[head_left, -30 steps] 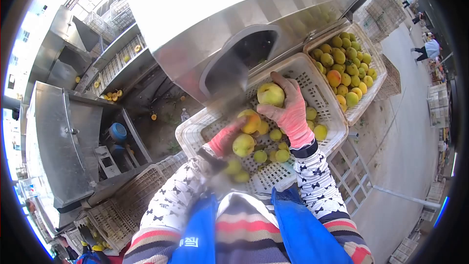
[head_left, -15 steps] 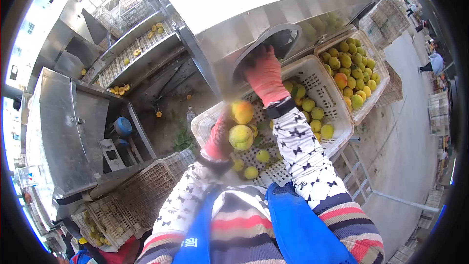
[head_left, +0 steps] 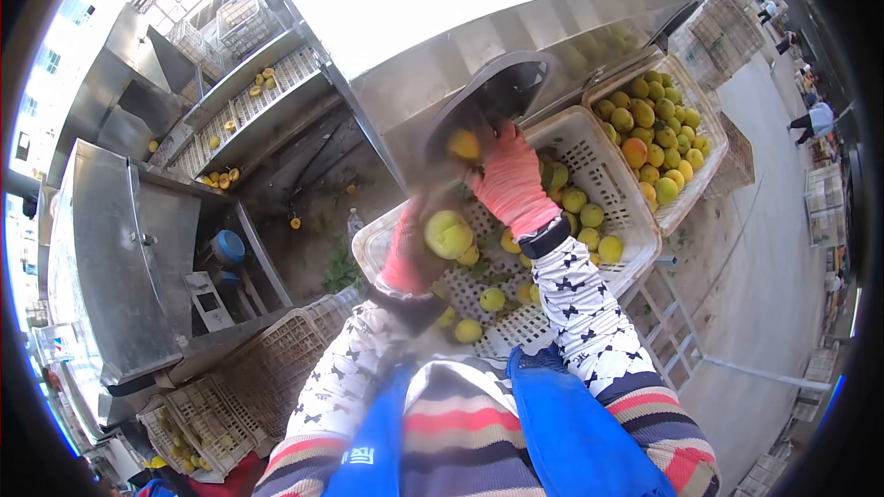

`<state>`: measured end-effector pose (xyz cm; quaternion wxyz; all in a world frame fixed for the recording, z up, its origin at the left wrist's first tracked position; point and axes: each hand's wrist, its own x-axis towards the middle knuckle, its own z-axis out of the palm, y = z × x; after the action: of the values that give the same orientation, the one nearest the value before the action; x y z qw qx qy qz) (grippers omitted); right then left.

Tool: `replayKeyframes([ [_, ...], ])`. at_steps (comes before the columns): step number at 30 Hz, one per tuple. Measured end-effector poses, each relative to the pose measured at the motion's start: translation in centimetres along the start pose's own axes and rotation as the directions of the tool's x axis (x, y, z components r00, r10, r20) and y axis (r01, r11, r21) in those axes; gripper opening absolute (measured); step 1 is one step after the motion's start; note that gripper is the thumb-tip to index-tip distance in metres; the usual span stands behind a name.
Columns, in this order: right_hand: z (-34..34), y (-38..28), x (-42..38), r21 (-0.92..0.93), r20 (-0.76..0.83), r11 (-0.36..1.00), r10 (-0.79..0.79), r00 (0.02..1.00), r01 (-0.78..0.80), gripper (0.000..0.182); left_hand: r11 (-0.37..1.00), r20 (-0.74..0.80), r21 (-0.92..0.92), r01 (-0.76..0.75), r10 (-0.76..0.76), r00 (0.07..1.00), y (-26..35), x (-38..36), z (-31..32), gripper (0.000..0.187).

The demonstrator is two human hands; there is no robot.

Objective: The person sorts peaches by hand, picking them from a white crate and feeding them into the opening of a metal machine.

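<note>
My left hand (head_left: 405,248), in a coral-pink glove, is closed around a large yellow-green peach (head_left: 448,235) over the left part of a white plastic crate (head_left: 615,156). My right hand (head_left: 512,182), gloved alike, is at the mouth of a dark oval chute (head_left: 502,87) in the metal machine. Its fingers are spread apart, and an orange-red peach (head_left: 463,144) is just left of them in the chute's mouth. Whether the fingertips touch that peach is hard to see. Loose peaches (head_left: 492,299) lie inside the crate beneath my hands.
A second crate (head_left: 680,213), full of peaches, adjoins on the right. Metal machinery (head_left: 101,248) and a conveyor with cut fruit (head_left: 241,110) stand left. Stacked empty crates (head_left: 285,350) are at lower left. A metal frame (head_left: 686,331) stands right of the crate, and a person (head_left: 814,120) is farther off.
My right hand has drawn back out of the chute to its mouth. The orange-red peach has gone from beside my left hand to the chute. My left hand keeps the yellow-green peach.
</note>
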<state>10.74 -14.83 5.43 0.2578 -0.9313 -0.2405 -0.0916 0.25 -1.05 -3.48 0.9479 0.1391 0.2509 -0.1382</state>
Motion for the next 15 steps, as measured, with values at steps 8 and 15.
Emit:
replayKeyframes([
  [8,1.6,-1.3,4.2,0.127,-0.123,0.990,-0.044,0.991,0.059,0.044,0.935,0.204,0.155,-0.319,0.286,0.937,-0.9,0.1,-2.6,0.037],
  [15,0.2,-0.3,-5.9,0.546,0.116,0.837,-0.035,0.993,-0.034,0.087,0.612,0.346,0.523,-0.593,0.484,0.804,-1.7,0.2,0.8,0.036],
])
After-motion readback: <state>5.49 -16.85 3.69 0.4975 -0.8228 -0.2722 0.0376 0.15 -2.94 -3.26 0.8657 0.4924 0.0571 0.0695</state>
